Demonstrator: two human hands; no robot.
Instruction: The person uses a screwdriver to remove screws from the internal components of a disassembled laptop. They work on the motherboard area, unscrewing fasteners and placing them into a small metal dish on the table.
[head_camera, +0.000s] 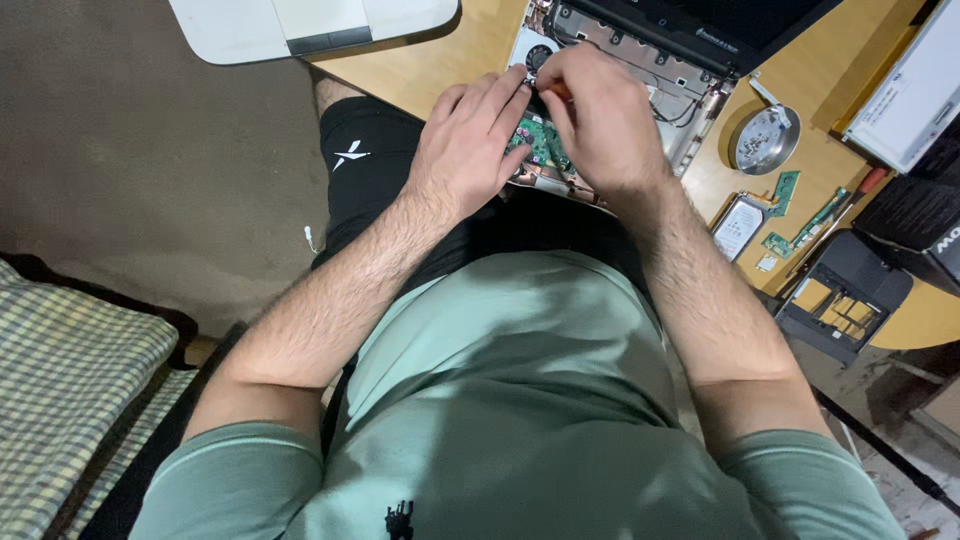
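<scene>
The left hand (468, 150) and right hand (598, 122) are close together over an opened laptop (640, 60) at the near edge of a wooden table (440, 70). The right hand's fingers are pinched around a screwdriver (556, 92), of which only a bit of orange handle shows; its tip is hidden. The left hand lies flat, fingertips resting on the laptop's insides beside a green circuit board (540, 140) and just below a small round fan (540, 55). Whether the left hand grips anything, I cannot tell. To the right on the table sit a round metal dish (765, 140), a hard drive (738, 228) and two narrow green boards (805, 225), with a black plastic frame (845, 295) near the table edge. A white device (310, 25) lies at the far left.
</scene>
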